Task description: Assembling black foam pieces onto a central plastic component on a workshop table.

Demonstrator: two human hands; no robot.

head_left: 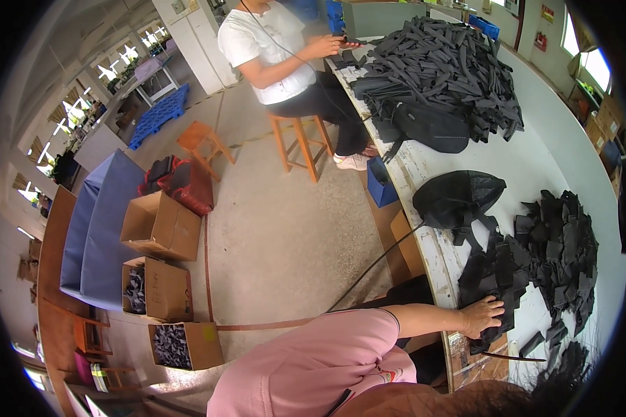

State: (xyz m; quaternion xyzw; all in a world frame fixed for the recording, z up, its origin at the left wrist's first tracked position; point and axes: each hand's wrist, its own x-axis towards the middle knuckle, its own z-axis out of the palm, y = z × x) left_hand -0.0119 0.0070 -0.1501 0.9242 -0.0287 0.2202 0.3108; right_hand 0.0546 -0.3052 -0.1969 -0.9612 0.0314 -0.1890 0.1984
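Note:
My left hand (483,318), reaching out from a pink sleeve, rests palm down on a pile of black fabric pieces (497,267) at the near edge of the table. Its fingers are spread over the cloth, and nothing shows gripped in them. Just below the hand, a thin dark rod (511,356) lies across the table. A second heap of black pieces (560,243) lies farther right. Beyond my hand sits a black bag (459,198) with loose straps. My right hand does not show; hair and the picture's dark rim cover the lower right.
A large heap of dark strips (438,69) and a black pouch (431,128) occupy the table's far end. A person in white (278,55) sits there on a wooden stool (299,139), holding a dark object. Cardboard boxes (174,288) and a wooden stool (205,146) stand left.

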